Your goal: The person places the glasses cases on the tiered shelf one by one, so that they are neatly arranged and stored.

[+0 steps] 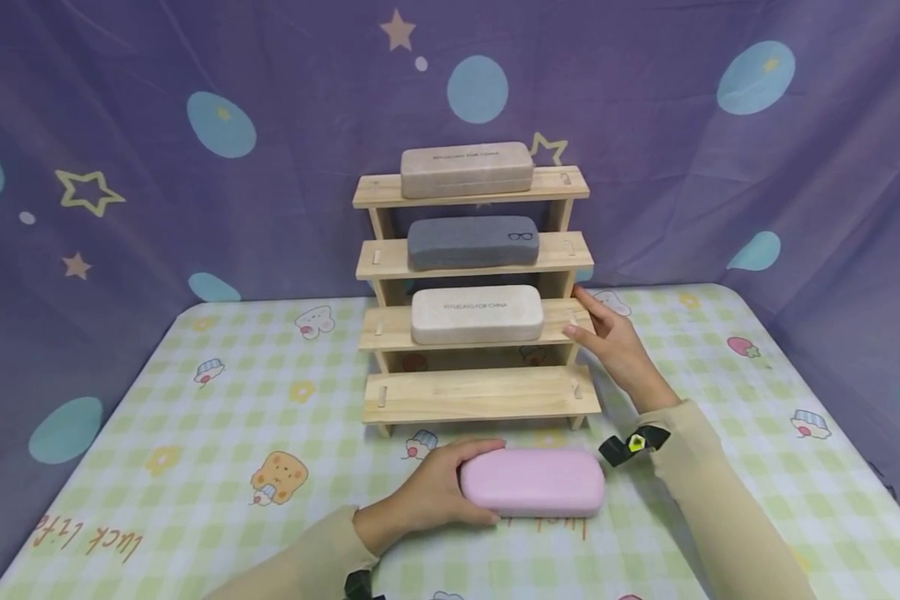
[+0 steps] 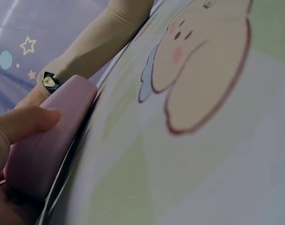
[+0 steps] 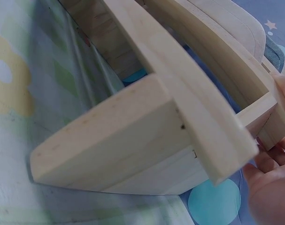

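Note:
A pink glasses case (image 1: pixel 536 483) lies on the table in front of a four-step wooden display rack (image 1: pixel 480 396). My left hand (image 1: pixel 431 490) grips the case by its left end, thumb on the near side and fingers at the far side. In the left wrist view the thumb presses on the side of the pink case (image 2: pixel 48 140). My right hand (image 1: pixel 621 346) holds the rack's right side at the second step from the bottom, thumb on the step. The right wrist view shows the rack's side panel (image 3: pixel 114 140) and part of the right hand (image 3: pixel 273 187).
On the rack stand a beige glasses case (image 1: pixel 467 171) at the top, a grey-blue glasses case (image 1: pixel 472 243) below it and a white glasses case (image 1: pixel 476 315) lower down. A checked cloth (image 1: pixel 232 433) covers the table; a purple curtain (image 1: pixel 307 67) hangs behind.

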`<action>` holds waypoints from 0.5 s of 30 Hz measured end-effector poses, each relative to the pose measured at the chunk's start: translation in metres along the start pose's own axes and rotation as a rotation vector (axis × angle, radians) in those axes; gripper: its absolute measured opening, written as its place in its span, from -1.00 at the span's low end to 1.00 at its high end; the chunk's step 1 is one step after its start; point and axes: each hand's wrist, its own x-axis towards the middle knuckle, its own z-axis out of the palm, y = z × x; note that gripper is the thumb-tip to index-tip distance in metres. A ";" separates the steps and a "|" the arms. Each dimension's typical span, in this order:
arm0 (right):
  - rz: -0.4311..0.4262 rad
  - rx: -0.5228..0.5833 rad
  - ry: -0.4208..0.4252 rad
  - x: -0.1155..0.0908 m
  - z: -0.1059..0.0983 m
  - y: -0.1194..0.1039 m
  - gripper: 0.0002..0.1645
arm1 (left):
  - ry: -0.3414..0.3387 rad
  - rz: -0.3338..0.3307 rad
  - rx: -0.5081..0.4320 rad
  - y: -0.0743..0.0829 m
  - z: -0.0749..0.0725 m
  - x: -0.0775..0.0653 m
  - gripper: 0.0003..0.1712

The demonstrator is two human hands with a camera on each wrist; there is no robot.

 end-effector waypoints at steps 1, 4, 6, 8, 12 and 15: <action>0.000 0.004 -0.003 0.000 0.000 0.000 -0.14 | 0.000 0.001 0.002 0.000 0.000 0.000 -0.05; 0.002 0.026 -0.006 0.000 0.001 0.000 -0.15 | 0.005 0.000 0.015 0.001 0.000 -0.001 -0.07; 0.004 0.042 -0.006 0.000 0.002 0.000 -0.16 | 0.013 0.003 0.025 0.002 -0.001 -0.001 -0.08; -0.001 0.054 -0.007 0.000 0.002 0.000 -0.16 | 0.020 0.012 0.031 0.003 -0.004 -0.002 -0.07; -0.006 0.051 -0.006 0.000 0.001 0.000 -0.16 | 0.020 0.036 0.039 0.006 -0.010 -0.003 -0.08; -0.003 0.042 -0.001 -0.001 0.002 -0.001 -0.16 | 0.029 0.048 0.062 0.008 -0.015 -0.005 -0.08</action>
